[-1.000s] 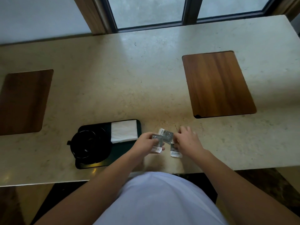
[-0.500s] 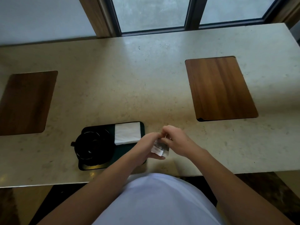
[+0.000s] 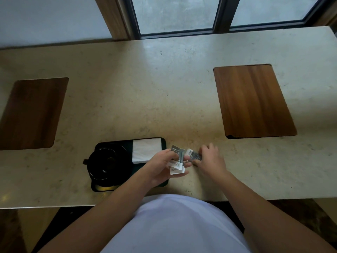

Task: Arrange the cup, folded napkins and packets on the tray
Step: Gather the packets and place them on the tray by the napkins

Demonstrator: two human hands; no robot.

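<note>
**Packets split between two hands**

Half a second ago both hands met over one bundle; now the left hand (image 3: 162, 166) pinches several packets (image 3: 176, 161) beside the tray (image 3: 165, 143), while the right hand (image 3: 209, 159) grips another packet (image 3: 195, 155) above the counter (image 3: 164, 97). None are placed yet.

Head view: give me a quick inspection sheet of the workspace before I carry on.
Surface: pale stone counter, two wooden inlays.
Job's things: black tray with black cup and white folded napkin; packets off the tray, in the hands.
Clutter: nothing seen.
Grippers: left hand holds several packets; right hand pinches one packet.
Cables: nothing seen.
Surroundings: window behind the counter.
</note>
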